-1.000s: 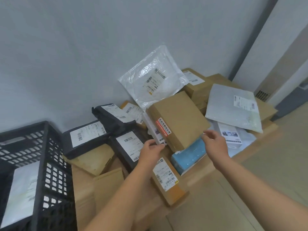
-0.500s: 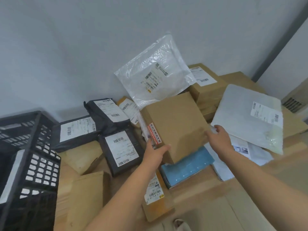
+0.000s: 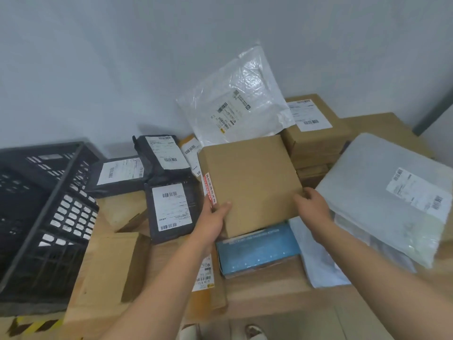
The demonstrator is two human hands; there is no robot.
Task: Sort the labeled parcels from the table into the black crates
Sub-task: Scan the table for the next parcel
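- Parcels cover the table [image 3: 269, 298] in an overlapping pile. None shows inside the black crate [image 3: 61, 173] at the table's left end from this angle.
- Grey poly mailer [image 3: 382, 192]: lies just right of the working area, tilted over other parcels. Risk: a wide swing of the right forearm could drag it off the near edge.
- Cardboard box [image 3: 252, 182]: sits mid-pile, tilted, with its near edge over the blue carton [image 3: 257, 249]. It is held at both near corners only. Risk: the far end may sag or the box may twist out of the grip, knocking the black mailer [image 3: 171, 209] beside it.
- Left hand [image 3: 213, 217]: clamps the near-left corner, thumb on the top face. Its fingers underneath are hidden.
- Right hand [image 3: 312, 204]: fingers curl round the near-right corner.
- Sticker strip [image 3: 210, 190]: red and white, on the box's left side. No address label is visible. Risk: sorting into the wrong crate if the label is not checked.
- Change: a second ago both hands were short of the box with fingers spread. Both now grip it. Whether it has left the pile cannot be determined.
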